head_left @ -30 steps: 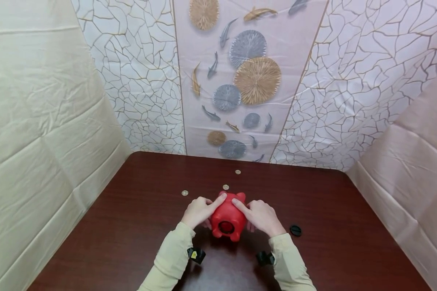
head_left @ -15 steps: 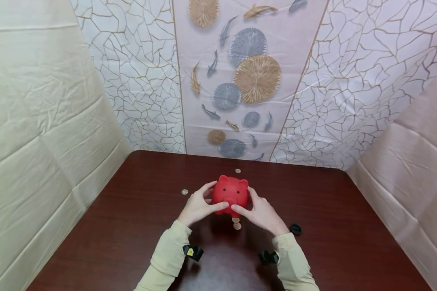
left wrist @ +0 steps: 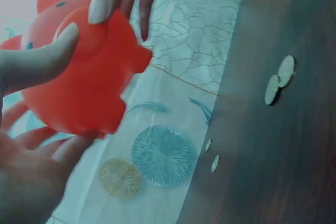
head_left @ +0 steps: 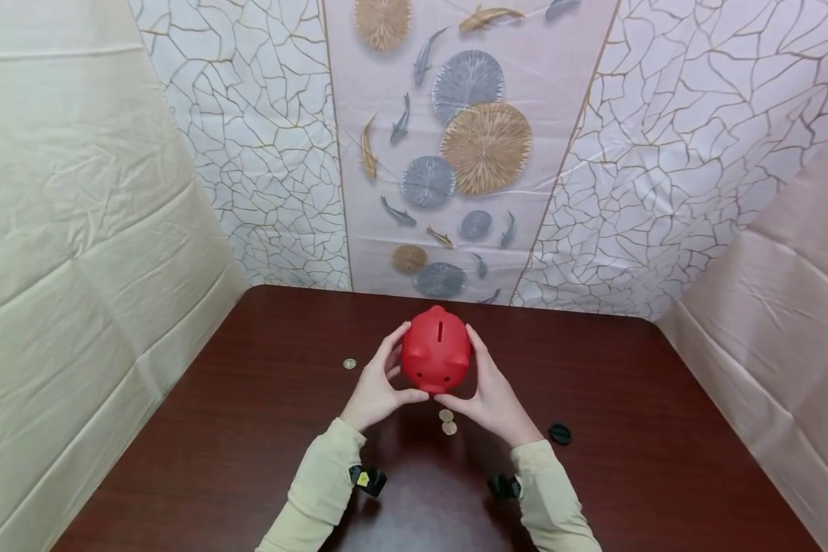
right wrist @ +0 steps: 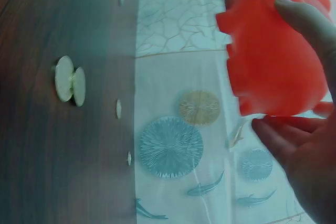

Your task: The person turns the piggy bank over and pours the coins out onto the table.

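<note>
A red piggy bank [head_left: 435, 349] is held up off the table between both hands. Its coin slot faces up and its snout points toward me. My left hand [head_left: 376, 391] grips its left side, thumb by the snout and fingers round the flank. On the opposite side, my right hand [head_left: 493, 399] grips it the same way. Below it on the table, two coins [head_left: 448, 422] lie touching or overlapping. The left wrist view shows the bank's underside edge and feet [left wrist: 137, 59]; the hole in its belly is hidden.
One coin [head_left: 349, 363] lies left of the hands. Two more small coins, one of them a far coin [left wrist: 208, 145], appear in the left wrist view near the table's back edge. A black round plug [head_left: 560, 434] lies right of my right wrist. Patterned cloth [head_left: 486, 149] hangs behind the table.
The piggy bank has turned from belly hole toward me to upright with its slot on top, and moved up and away. Two coins now show on the table where it was.
</note>
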